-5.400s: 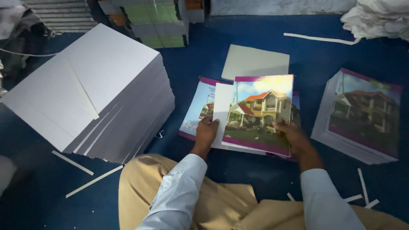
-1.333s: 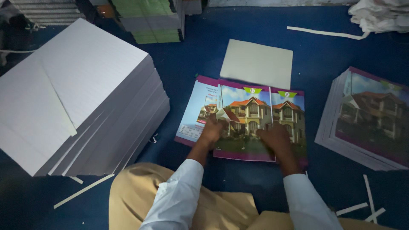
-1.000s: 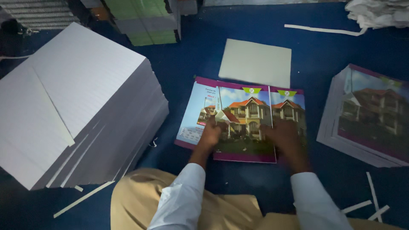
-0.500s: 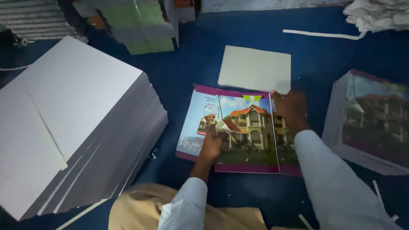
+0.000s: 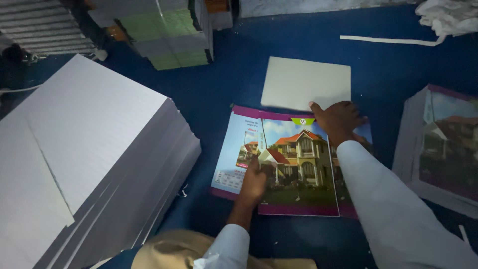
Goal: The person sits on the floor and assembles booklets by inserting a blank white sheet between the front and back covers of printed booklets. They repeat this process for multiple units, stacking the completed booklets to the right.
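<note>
Left hand: flat, palm down, gripping nothing, pressing glossy printed cover sheet with house picture and purple border.
Right hand: spread open on cover's far edge, fingertips touching cream rectangular paper block.
Cover: mid blue floor, under both hands.
Handling: likely light, floppy, slick; best pinched at an edge.
Left edge: tall white sheet stack.
Right edge: pile of same covers.
</note>
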### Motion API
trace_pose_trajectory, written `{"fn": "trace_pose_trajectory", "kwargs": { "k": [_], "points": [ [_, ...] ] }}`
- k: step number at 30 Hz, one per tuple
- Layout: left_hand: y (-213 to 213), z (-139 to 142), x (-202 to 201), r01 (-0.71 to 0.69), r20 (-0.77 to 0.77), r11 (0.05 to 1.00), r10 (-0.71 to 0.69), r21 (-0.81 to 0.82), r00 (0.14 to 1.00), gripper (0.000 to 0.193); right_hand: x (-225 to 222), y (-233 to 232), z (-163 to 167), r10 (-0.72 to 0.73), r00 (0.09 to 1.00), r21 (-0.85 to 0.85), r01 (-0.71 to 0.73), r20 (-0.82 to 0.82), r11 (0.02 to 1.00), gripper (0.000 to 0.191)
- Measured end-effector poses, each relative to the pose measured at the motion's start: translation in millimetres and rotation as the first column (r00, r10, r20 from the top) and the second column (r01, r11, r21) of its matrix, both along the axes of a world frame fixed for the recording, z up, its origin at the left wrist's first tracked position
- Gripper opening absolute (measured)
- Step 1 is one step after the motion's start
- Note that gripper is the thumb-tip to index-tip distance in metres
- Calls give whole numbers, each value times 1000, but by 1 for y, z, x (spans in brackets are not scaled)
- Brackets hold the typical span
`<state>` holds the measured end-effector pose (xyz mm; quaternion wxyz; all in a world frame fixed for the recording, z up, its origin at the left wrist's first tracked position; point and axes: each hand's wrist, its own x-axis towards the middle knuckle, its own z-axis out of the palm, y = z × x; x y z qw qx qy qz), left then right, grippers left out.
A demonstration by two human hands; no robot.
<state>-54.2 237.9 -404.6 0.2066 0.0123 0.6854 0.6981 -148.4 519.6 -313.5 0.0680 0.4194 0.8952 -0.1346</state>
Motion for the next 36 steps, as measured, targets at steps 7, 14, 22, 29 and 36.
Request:
{"fn": "trace_pose_trajectory", "kwargs": {
  "k": [7,14,22,29,36],
  "points": [
    [1,-1,-4,7,-52,999,-4,52,999,62,-6,5,-20,-47,997,15,46,64,999,134],
    [3,23,0,6,9,991,-7,132,1000,53,-7,11,-32,61,997,97,-64,38,993,126],
    [5,30,0,-33,208,999,31,3,978,72,-9,-8,-2,85,996,76,-88,41,993,83],
    [4,28,-1,-37,193,998,27,49,981,74,-25,15,-29,-79,740,-269,-141,-668,953,85],
    [4,33,0,-11,35,999,10,43,999,50,-39,43,-2,-429,455,-617,-444,-780,650,81]
  ]
}}
